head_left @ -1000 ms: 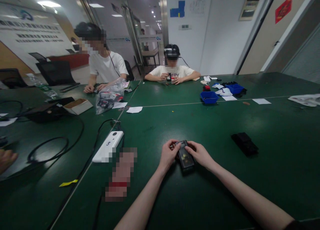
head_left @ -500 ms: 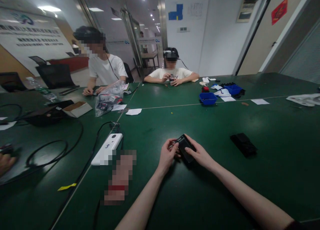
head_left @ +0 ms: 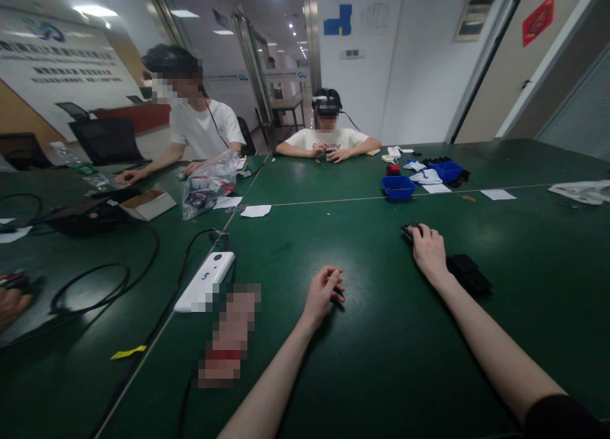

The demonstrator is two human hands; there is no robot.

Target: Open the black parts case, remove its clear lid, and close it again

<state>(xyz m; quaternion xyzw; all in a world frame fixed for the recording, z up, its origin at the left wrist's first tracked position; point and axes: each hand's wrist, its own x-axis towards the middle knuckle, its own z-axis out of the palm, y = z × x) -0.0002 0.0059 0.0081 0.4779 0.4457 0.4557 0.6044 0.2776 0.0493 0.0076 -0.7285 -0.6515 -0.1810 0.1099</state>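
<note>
My left hand point(head_left: 326, 290) rests on the green table point(head_left: 362, 350) with its fingers curled in a loose pinch; what they hold, if anything, I cannot make out. My right hand point(head_left: 429, 249) reaches out to the right and lies over a small black device point(head_left: 408, 230) that sits on the table, fingers closed around its near end. Most of the device is hidden under the hand. A black pouch point(head_left: 467, 274) lies just right of my right wrist.
A white power strip point(head_left: 206, 279) and black cables point(head_left: 90, 286) lie to the left. Farther back are a plastic bag point(head_left: 210, 185), a cardboard box point(head_left: 149, 204), blue trays point(head_left: 398, 186) and paper slips. Two people sit across the table; another person's hand point(head_left: 9, 304) shows at the left edge.
My right hand has carried the black device away from my left hand, up and to the right, down onto the table beside the pouch. My left hand stayed in place.
</note>
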